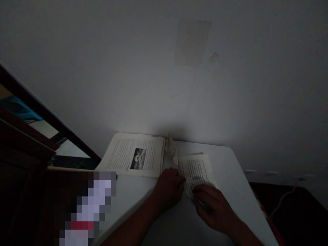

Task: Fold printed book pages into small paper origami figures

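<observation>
Low in the middle of the head view, both hands meet on a loose printed page that lies flat on the white table, just right of centre. The left hand sits at the page's left edge with its fingers curled under. Whether they pinch the paper or only press on it cannot be told in this dim light. The right hand covers the page's lower edge, palm down, with a pale sliver of paper showing beneath the fingers. Its hold cannot be made out either.

Just beyond the left hand, a small folded paper piece stands upright between the page and an open book. The book lies left of centre and shows a dark photograph on its page. Along the left of the frame runs a dark frame. At lower right a pale cable trails off beyond the table edge.

The page looks like a single thin sheet, so it is probably light and limp, and easy to crease or tear. A free edge or corner, such as the far right one, seems the safest place to take hold.
</observation>
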{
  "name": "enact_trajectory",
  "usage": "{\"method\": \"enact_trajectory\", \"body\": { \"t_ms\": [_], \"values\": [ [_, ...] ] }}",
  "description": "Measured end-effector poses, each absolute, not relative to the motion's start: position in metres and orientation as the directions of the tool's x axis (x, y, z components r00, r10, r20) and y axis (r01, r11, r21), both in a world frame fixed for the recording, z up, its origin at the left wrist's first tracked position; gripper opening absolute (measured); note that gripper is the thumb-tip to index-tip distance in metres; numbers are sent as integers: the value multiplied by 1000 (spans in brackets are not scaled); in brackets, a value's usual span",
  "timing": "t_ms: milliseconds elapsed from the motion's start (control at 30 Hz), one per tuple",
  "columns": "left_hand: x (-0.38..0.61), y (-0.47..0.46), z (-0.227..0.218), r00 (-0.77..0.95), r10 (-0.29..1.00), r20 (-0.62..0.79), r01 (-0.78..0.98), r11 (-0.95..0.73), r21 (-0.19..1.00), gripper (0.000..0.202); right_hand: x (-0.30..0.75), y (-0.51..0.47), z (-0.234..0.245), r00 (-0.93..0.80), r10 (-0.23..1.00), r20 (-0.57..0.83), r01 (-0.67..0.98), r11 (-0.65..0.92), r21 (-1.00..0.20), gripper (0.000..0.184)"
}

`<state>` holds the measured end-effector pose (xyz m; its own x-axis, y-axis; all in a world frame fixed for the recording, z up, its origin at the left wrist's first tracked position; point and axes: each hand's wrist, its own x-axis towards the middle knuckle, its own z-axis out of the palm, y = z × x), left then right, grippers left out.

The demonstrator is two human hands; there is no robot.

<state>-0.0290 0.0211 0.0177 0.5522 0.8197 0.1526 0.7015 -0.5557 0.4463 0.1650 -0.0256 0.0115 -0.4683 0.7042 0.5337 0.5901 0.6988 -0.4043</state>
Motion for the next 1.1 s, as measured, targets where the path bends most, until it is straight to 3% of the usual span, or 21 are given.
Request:
{"method": "enact_trajectory", "body": {
  "t_ms": [567, 900, 1100],
  "values": [
    [-29, 20, 22, 552, 824, 124, 708, -542, 452, 18, 170, -27, 11, -461, 735, 498, 594, 672, -441, 15],
    [-31, 20, 20, 547, 827, 130, 707, -540, 457, 18, 186, -24, 19, -553, 765, 330, 595, 640, -487, 24],
    [-31, 20, 21, 552, 826, 116, 714, -540, 446, 19, 189, -21, 20, -529, 772, 353, 604, 634, -483, 13]
  ]
}}
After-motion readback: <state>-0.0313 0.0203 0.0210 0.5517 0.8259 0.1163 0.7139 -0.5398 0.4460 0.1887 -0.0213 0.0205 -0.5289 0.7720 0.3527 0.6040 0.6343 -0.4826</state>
